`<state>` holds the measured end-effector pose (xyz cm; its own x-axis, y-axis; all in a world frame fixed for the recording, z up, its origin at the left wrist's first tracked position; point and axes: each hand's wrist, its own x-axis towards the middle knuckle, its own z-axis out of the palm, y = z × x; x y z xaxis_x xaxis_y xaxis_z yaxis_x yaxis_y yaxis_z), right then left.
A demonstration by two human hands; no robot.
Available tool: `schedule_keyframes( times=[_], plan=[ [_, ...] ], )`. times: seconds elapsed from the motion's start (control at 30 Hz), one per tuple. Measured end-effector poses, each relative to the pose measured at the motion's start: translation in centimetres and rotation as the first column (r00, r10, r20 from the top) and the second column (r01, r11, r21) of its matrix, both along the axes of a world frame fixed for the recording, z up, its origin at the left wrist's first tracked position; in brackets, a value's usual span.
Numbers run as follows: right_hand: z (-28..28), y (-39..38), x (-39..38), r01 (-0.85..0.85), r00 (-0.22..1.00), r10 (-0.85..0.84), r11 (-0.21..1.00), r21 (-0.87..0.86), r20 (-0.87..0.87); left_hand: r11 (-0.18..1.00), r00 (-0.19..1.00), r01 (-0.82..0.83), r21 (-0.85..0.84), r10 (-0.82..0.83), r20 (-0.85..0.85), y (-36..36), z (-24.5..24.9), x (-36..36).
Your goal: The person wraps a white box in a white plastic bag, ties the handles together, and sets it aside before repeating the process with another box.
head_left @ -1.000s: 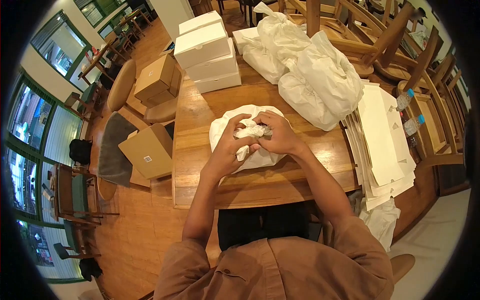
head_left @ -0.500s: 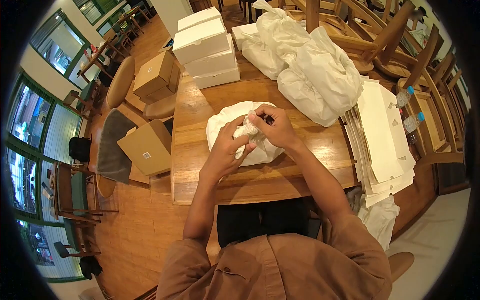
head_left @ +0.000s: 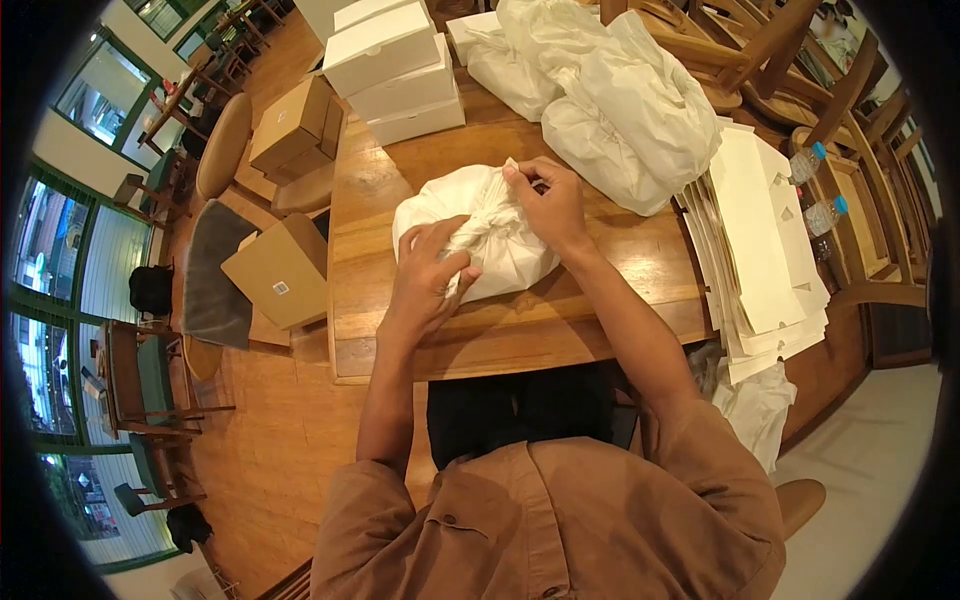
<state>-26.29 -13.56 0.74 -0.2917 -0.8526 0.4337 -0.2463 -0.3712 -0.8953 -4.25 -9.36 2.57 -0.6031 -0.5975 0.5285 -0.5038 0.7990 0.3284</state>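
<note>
Mid-frame, the white bag [head_left: 500, 250] is clasped at its knot by the left hand [head_left: 428, 275]. Its tip is pinched by the right hand [head_left: 548, 205].

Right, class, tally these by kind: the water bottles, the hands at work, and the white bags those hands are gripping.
Water bottles: 2
Hands, left hand and right hand: 2
The white bag they grip: 1
Total: 5

Contents of the knotted white bag [head_left: 515, 265] are wrapped up, out of sight; box stack [head_left: 385, 55] runs off the top edge.
</note>
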Motion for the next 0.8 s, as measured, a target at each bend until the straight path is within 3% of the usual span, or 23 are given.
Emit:
schedule_keyframes(
  times=[0.3,0.37,0.43,0.5,0.57,0.6,0.67,0.7,0.73,0.77,0.8],
  plan=[
    [-1.3,-0.4,0.2,0.118,0.993,-0.119,0.993,0.018,0.013,1.000,0.999,-0.005,0.004,0.005,0.034,0.3,0.1,0.8],
    [-1.1,-0.5,0.0,0.110,0.994,-0.110,0.994,0.029,0.004,0.999,0.999,-0.028,0.022,0.028,-0.037,0.4,-0.1,0.8],
    [-1.5,-0.5,0.1,0.083,0.986,-0.086,0.996,-0.028,-0.143,0.999,0.996,-0.024,0.031,0.027,-0.090,0.2,-0.8,1.2],
    [-2.0,-0.9,0.4,0.103,0.985,-0.111,0.993,-0.063,-0.134,0.999,0.989,-0.025,0.035,0.029,-0.146,0.3,-1.4,1.2],
    [-2.6,-1.1,0.7,0.130,0.982,-0.142,0.986,-0.101,-0.128,0.964,0.878,-0.210,0.165,0.260,-0.402,0.9,-2.0,0.5],
    [-2.7,-1.2,0.9,0.190,0.972,-0.204,0.974,-0.120,-0.118,0.965,0.876,-0.205,0.160,0.254,-0.409,0.8,-2.4,0.7],
    [-2.8,-1.1,0.8,0.250,0.958,-0.266,0.957,-0.144,-0.109,0.872,0.742,-0.323,0.368,0.475,-0.473,0.4,-3.2,1.4],
    [-2.8,-1.0,0.8,0.101,0.994,-0.099,0.994,0.039,-0.040,0.824,0.608,-0.175,0.540,0.521,-0.599,0.5,-3.0,0.9],
    [-2.7,-0.9,0.8,-0.067,0.997,0.057,0.976,0.207,0.057,0.825,0.607,-0.174,0.538,0.520,-0.601,0.3,-3.3,1.1],
    [-2.5,-0.7,0.5,-0.163,0.983,0.182,0.927,0.337,-0.025,0.810,0.615,-0.149,0.567,0.525,-0.589,0.0,-4.0,1.5],
    [-2.3,-0.5,0.6,-0.164,0.983,0.183,0.927,0.337,-0.024,0.794,0.623,-0.126,0.594,0.529,-0.576,0.0,-3.9,1.6]
  ],
)
